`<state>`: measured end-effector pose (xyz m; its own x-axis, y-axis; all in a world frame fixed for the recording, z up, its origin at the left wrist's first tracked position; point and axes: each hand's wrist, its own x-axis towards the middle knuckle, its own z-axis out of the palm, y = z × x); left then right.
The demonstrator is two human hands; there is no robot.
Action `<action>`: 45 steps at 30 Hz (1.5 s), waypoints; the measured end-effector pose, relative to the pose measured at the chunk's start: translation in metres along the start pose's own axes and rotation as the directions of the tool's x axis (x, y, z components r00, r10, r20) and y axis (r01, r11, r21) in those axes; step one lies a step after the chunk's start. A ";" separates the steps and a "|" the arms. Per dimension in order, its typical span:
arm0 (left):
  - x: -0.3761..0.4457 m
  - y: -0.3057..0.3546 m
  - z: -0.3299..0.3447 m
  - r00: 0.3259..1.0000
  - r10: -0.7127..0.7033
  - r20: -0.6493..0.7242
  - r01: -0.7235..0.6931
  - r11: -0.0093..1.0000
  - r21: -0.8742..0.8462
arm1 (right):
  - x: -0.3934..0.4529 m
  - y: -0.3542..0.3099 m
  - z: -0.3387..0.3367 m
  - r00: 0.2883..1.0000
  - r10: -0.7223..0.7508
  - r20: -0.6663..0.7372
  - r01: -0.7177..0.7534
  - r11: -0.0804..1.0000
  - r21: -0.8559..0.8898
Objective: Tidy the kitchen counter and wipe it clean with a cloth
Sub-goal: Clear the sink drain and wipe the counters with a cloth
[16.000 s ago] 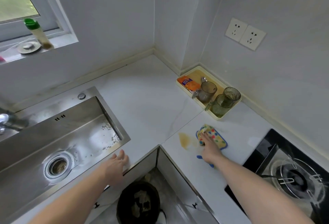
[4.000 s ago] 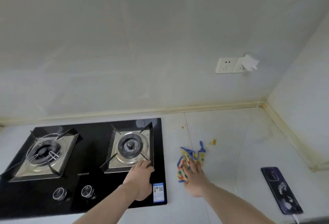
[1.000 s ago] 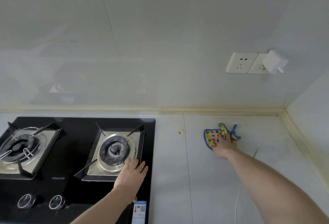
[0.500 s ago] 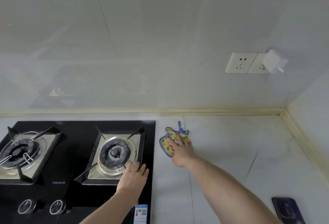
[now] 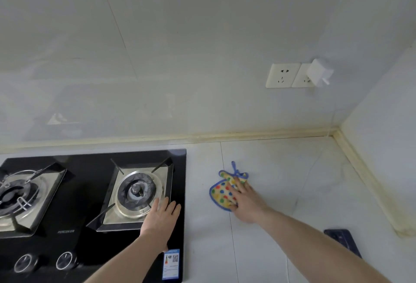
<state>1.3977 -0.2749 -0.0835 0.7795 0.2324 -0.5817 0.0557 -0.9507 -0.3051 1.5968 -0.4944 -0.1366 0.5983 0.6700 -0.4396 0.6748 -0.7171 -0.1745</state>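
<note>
— Surface first: pale, wide, running from the black stove on the left to the corner wall on the right.

— And on the stove?

— Left hand lying flat on the glass beside the right burner, fingers straight, holding nothing.

— Cloth?

— Spotted cloth with blue edge, just right of the stove rim, flat on the surface. Long axis pointing away and slightly right, blue loop at the far end.

— Grip on it?

— Right hand pressing down on the cloth's right part, fingers stretched, not curled round it. Cloth therefore forward and to the left of the palm.

— Nearer hand for the coming sweep?

— Right one, already touching. Probably open room to the right and toward the body; dark phone near the right forearm, well apart from the cloth, maybe in the way.
</note>
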 end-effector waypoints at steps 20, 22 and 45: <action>0.024 0.004 -0.001 0.999 0.014 0.037 -0.015 1.000 0.004 | 0.094 0.122 -0.073 0.811 0.578 0.092 -0.582 0.780 0.230; 0.023 0.004 0.002 0.998 0.010 0.062 -0.010 1.000 0.008 | 0.111 0.087 -0.066 0.851 0.522 0.060 -0.523 0.830 0.195; 0.017 0.005 -0.007 0.998 0.013 0.069 -0.011 1.000 -0.019 | 0.085 0.102 -0.043 0.895 0.447 0.003 -0.445 0.891 0.087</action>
<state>1.4158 -0.2772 -0.0899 0.7353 0.2339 -0.6361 0.0585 -0.9570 -0.2842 1.7350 -0.5029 -0.1541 0.8355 0.2786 -0.4736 0.2976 -0.9540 -0.0364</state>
